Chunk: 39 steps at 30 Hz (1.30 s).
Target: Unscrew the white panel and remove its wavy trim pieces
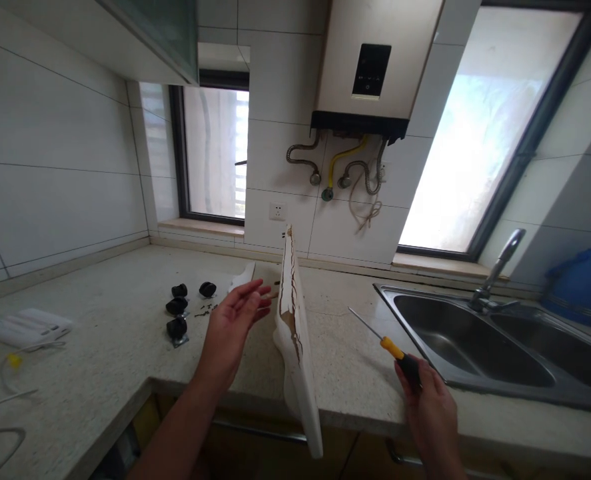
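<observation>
White box (29, 327): far left on the counter (100, 300), toward nine o'clock.
Black castors (176, 306): four, near nine o'clock from the left hand (236, 320), beside loose screws (205, 309).
Left hand: empty, loosely open, half curled; nearer the white panel (299, 347) than the right hand (432, 400); touching or not, cannot tell.
White panel: standing on edge, cracked along the top; three o'clock from left hand, ten from right.
Long axis: twelve to nearly six, overhanging the counter's front.
Screwdriver (392, 347): aimed at ten o'clock, well apart from white panel.
Right hand: closed around the handle.
Sink (445, 333): one o'clock from right hand.
</observation>
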Motion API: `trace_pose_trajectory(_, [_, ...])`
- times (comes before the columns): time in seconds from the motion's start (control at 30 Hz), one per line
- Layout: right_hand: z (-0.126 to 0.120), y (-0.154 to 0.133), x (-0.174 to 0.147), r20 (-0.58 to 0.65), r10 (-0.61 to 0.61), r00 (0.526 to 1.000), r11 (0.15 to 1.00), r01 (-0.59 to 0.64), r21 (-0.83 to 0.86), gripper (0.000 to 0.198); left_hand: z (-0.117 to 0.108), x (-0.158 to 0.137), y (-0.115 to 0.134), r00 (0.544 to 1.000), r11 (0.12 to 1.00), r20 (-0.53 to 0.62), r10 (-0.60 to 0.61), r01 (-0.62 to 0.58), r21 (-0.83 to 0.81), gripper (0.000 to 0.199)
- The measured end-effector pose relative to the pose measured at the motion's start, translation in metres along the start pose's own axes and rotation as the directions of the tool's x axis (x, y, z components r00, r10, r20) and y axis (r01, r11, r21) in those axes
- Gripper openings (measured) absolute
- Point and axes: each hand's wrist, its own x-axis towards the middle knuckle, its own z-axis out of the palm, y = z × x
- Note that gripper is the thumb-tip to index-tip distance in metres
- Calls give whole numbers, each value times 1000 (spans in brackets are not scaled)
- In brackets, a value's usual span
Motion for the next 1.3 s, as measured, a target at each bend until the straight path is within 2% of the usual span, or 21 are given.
trace_pose_trajectory(0.2, [4, 0, -2, -28, -9, 1000, 999, 10, 32, 71, 18, 22, 8, 993, 994, 77, 94, -89, -57, 31])
trace_pose_trajectory(0.37, [6, -3, -6, -47, 7, 999, 997, -3, 80, 69, 24, 28, 9, 991, 993, 62, 115, -113, -43, 29])
trace_pose_trajectory(0.47, [13, -11, -9, -55, 36, 998, 993, -30, 114, 75, 23, 35, 12, 992, 995, 74, 100, -97, -37, 29])
trace_pose_trajectory(0.53, [24, -23, -12, -22, 56, 998, 990, -53, 127, 79, 22, 39, 14, 993, 997, 97, 72, -68, -43, 31])
trace_pose_trajectory(0.6, [43, -39, -20, 88, 71, 994, 989, -82, 122, 76, 21, 43, 17, 990, 998, 135, 38, -31, -52, 33])
trace_pose_trajectory(0.63, [55, -49, -26, 173, 79, 982, 990, -98, 100, 71, 20, 45, 18, 988, 998, 152, 22, -14, -54, 34])
trace_pose_trajectory(0.7, [84, -67, -41, 365, 101, 925, 993, -118, 24, 60, 18, 47, 19, 984, 999, 176, 4, 4, -45, 33])
trace_pose_trajectory(0.8, [132, -88, -66, 580, 169, 797, 982, -86, -167, 50, 16, 47, 20, 984, 999, 174, 38, -41, 13, 28])
trace_pose_trajectory(0.83, [148, -93, -74, 668, 143, 730, 964, 51, -263, 46, 14, 46, 21, 983, 996, 169, 71, -79, 43, 25])
trace_pose_trajectory(0.9, [177, -97, -85, 777, 98, 621, 911, 258, -321, 43, 11, 42, 23, 970, 976, 177, 164, -186, 113, 17])
trace_pose_trajectory(0.93, [189, -98, -89, 810, 102, 577, 893, 307, -331, 43, 10, 39, 24, 956, 957, 196, 218, -249, 149, 13])
trace_pose_trajectory(1.0, [207, -96, -95, 851, 93, 516, 875, 366, -318, 39, 7, 35, 28, 915, 904, 251, 316, -371, 214, 13])
trace_pose_trajectory(1.07, [217, -91, -98, 872, 61, 486, 872, 399, -283, 30, 5, 31, 31, 875, 850, 302, 378, -457, 261, 19])
trace_pose_trajectory(1.13, [222, -88, -98, 877, 37, 480, 875, 409, -261, 26, 4, 30, 33, 852, 814, 335, 403, -501, 293, 22])
trace_pose_trajectory(1.2, [222, -87, -97, 868, 38, 495, 881, 393, -262, 26, 2, 30, 33, 849, 802, 356, 392, -504, 321, 22])
trace_pose_trajectory(1.3, [217, -97, -88, 842, 36, 538, 891, 365, -271, 28, -4, 31, 33, 874, 808, 344, 343, -461, 366, 24])
